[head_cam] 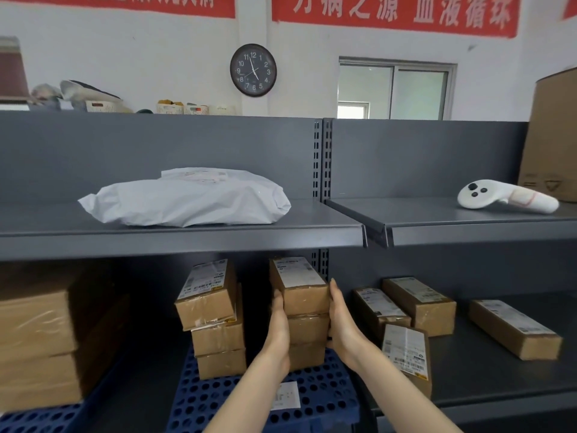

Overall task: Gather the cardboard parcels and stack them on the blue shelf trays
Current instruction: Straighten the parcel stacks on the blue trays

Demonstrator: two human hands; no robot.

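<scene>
A stack of three cardboard parcels (299, 289) stands on the blue perforated tray (324, 398) on the lower shelf. My left hand (278, 326) presses flat against the stack's left side and my right hand (342, 323) against its right side, clasping it between them. Just to the left, a second stack of three parcels (209, 304) rests on the same tray, its top box tilted. Loose parcels lie on the grey shelf to the right: two side by side (418, 304), one standing on end (406, 354) and one long box (515, 329).
Big cardboard boxes (40, 339) fill the lower left over another blue tray (37, 421). On the upper shelf lie a white plastic mailer bag (187, 198) and a white hand controller (502, 196). A tall carton (552, 135) stands at the far right.
</scene>
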